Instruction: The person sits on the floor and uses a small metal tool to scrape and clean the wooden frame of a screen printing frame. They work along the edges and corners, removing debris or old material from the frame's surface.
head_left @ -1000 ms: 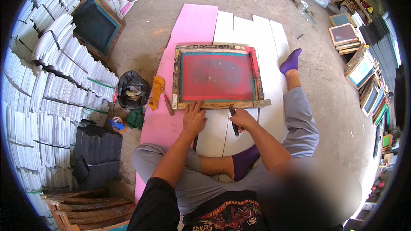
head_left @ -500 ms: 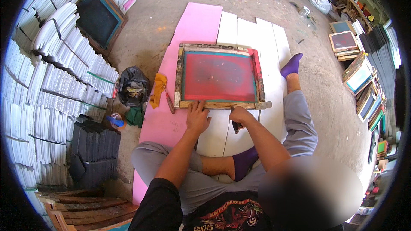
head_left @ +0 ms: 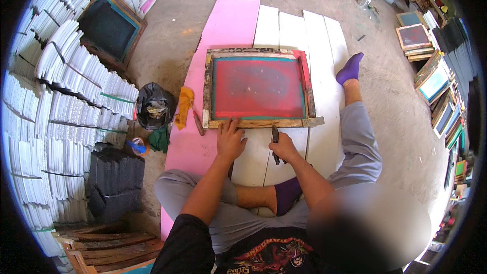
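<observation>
A wooden screen-printing frame [head_left: 258, 123] with red-stained mesh bordered in teal lies before me on pink and white boards. My left hand [head_left: 231, 141] rests with spread fingers over the left part of its near rail. Just short of that rail, my right hand [head_left: 285, 148] is closed around dark pliers [head_left: 275, 134], whose jaws point away from me toward the wood. To the left of the frame lie a screwdriver [head_left: 197, 121] with a reddish handle and a mustard-coloured cloth [head_left: 183, 107].
A black plastic bag [head_left: 153, 105] and a roll of tape [head_left: 138, 145] sit on the floor at left. White stacks [head_left: 76, 122] wall the left side. More printing frames [head_left: 413, 36] lean along the right. My purple-socked foot [head_left: 350, 69] stretches past the boards.
My right hand has drawn back slightly from the near rail, and the pliers now point at it more visibly. The left hand stays on the rail. The whole view has shifted a little.
</observation>
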The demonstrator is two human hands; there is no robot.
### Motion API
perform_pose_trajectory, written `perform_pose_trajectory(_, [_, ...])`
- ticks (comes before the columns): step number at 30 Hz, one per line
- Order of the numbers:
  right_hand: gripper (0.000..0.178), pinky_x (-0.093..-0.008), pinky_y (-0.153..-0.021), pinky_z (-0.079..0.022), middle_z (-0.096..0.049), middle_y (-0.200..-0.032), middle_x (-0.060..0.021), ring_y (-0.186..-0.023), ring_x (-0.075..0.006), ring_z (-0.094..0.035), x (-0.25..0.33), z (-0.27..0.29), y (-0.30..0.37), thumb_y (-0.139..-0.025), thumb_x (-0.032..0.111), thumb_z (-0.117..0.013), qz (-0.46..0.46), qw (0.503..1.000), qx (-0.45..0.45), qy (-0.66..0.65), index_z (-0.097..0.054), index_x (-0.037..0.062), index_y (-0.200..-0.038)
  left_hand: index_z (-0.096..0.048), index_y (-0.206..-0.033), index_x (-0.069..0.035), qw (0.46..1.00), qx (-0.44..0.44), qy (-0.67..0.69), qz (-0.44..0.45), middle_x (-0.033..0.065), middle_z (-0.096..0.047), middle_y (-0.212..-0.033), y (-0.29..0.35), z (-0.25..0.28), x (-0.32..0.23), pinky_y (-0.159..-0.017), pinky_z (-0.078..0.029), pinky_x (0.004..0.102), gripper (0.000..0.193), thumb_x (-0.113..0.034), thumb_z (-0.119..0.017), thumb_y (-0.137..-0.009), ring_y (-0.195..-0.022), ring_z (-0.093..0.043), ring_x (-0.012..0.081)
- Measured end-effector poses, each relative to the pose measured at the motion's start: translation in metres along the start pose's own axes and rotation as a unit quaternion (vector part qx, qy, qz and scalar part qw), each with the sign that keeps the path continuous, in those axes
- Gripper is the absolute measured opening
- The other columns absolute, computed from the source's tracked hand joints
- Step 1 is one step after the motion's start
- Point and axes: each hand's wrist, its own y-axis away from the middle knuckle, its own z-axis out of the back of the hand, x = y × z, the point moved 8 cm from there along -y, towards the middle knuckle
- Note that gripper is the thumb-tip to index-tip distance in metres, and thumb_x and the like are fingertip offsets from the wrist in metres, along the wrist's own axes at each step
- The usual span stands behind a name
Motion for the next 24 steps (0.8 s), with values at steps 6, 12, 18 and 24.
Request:
perform_pose_trajectory(6, [0.03,-0.0365,-0.057,-0.055,-0.073,-0.086,-0.0139,-0.071,-0.023,-0.074,-0.012,-0.006,0.001,-0.091,0.023,-0.073,0.009,0.977,0.089,-0.192,-0.062,-0.0017,-0.103,-0.079,-0.097,-0.013,1.0,-0.03,-0.001,0.008,0.0079,-0.052,-0.151,0.0,0.006,-0.005,-0.12,-0.028,0.0552,0.024,-0.028,-0.084,-0.079,-0.145,-0.041,0.0339])
perform_pose_trajectory(12, [0.04,-0.0353,-0.05,-0.054,-0.071,-0.097,-0.0147,-0.073,-0.0252,-0.074,-0.016,-0.006,0.016,-0.102,0.035,-0.066,0.003,0.945,0.153,-0.29,-0.054,0.0065,-0.127,-0.079,-0.097,-0.014,0.999,-0.047,-0.01,0.003,0.0091,-0.054,-0.148,-0.001,0.005,-0.005,-0.119,-0.028,0.0563,0.024,-0.029,-0.084,-0.08,-0.144,-0.042,0.0348])
perform_pose_trajectory(18, [0.041,-0.0376,-0.047,-0.055,-0.071,-0.102,-0.0159,-0.074,-0.0266,-0.075,-0.008,-0.006,0.026,-0.104,0.04,-0.062,-0.068,0.949,0.194,-0.24,-0.05,0.0098,-0.128,-0.079,-0.099,-0.013,0.999,-0.052,0.009,0.0,0.0104,-0.054,-0.147,0.002,0.008,-0.004,-0.119,-0.028,0.0572,0.025,-0.029,-0.083,-0.08,-0.145,-0.041,0.036])
perform_pose_trajectory(24, [0.04,-0.0443,-0.052,-0.059,-0.07,-0.097,-0.0145,-0.069,-0.0255,-0.069,-0.008,0.005,0.005,-0.102,0.038,-0.063,-0.096,0.966,0.22,-0.099,-0.051,0.0068,-0.124,-0.079,-0.099,-0.013,0.998,-0.047,0.034,0.004,0.0108,-0.053,-0.149,0.003,0.009,-0.002,-0.12,-0.028,0.0571,0.024,-0.029,-0.083,-0.081,-0.146,-0.04,0.0364])
